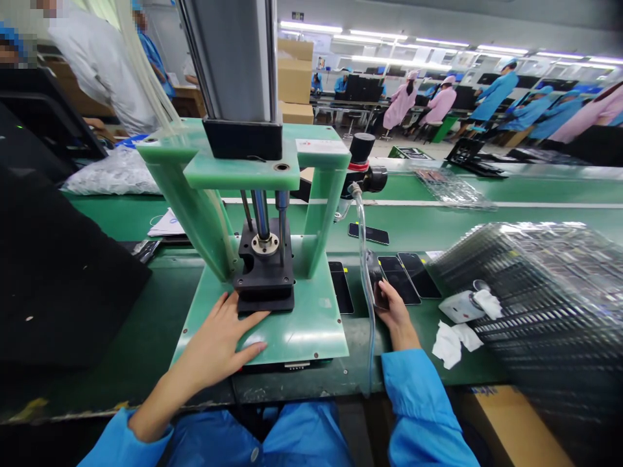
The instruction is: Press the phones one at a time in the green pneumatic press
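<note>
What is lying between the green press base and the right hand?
In the head view, a clear hose hangs between the green press base and the right hand.

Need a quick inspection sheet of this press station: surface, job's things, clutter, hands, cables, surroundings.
Surface: green bench top, with a green press base plate on it.
Job's things: black press block under the green frame; dark phone panel in the right hand; more panels lie flat beside it.
Clutter: white wipes, a small white roll, stacked clear trays, papers.
Hands: left hand flat on the base plate, touching the block's front; right hand has its grip shut on the panel.
Cables: clear hose runs down from the black regulator.
Surroundings: other workers at benches behind; cartons.
</note>
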Available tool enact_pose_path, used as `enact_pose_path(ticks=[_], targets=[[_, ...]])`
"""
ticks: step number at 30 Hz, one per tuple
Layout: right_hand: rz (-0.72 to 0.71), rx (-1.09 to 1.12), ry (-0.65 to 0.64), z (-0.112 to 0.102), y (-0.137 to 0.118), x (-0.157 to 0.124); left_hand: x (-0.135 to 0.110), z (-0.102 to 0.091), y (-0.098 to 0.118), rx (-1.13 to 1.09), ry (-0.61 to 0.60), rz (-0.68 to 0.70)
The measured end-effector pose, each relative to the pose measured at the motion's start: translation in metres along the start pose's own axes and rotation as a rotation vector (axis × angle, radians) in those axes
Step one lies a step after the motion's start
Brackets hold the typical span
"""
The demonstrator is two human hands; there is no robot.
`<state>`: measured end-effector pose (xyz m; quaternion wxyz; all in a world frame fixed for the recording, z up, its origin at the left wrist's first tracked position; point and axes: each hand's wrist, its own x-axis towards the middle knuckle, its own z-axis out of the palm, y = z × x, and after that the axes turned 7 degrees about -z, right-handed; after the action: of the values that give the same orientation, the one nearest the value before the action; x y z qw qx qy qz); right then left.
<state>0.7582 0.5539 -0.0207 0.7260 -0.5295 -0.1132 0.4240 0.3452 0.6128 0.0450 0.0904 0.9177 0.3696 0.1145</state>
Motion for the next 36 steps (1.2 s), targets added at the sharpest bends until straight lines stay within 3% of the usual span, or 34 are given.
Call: enact_pose_path(ticks=[12,16,19,21,24,26,29,32,34,36], targets=[[-0.015,-0.007,0.0,0.002,-0.001,-0.001,0.0,0.001,-0.001,0.0,0.016,-0.011],[-0.038,-0.012,0.032,0.002,-0.004,-0.001,0.007,-0.001,0.008,0.047,0.04,-0.075],[-0.086,-0.014,-0.006,-0.006,-0.018,-0.017,0.011,-0.001,0.021,0.027,0.072,-0.17],[-0.138,-0.026,-0.119,-0.02,-0.033,-0.038,0.015,0.001,0.027,-0.181,0.132,-0.292],[-0.144,-0.15,-0.253,-0.048,-0.058,-0.082,0.029,0.007,0.031,-0.778,0.222,-0.525],[-0.05,-0.308,-0.26,-0.059,-0.073,-0.11,0.043,0.009,0.031,-1.057,0.251,-0.61],[0.159,-0.542,-0.35,-0.047,-0.085,-0.142,0.052,0.003,0.029,-1.162,0.258,-0.662],[0.261,-0.611,-0.489,-0.009,-0.085,-0.16,0.019,-0.017,0.03,-1.216,0.225,-0.696],[0.273,-0.585,-0.553,0.021,-0.08,-0.166,-0.029,-0.027,0.033,-1.273,0.186,-0.751],[0.257,-0.547,-0.6,0.052,-0.073,-0.165,-0.088,-0.026,0.033,-1.356,0.14,-0.836]])
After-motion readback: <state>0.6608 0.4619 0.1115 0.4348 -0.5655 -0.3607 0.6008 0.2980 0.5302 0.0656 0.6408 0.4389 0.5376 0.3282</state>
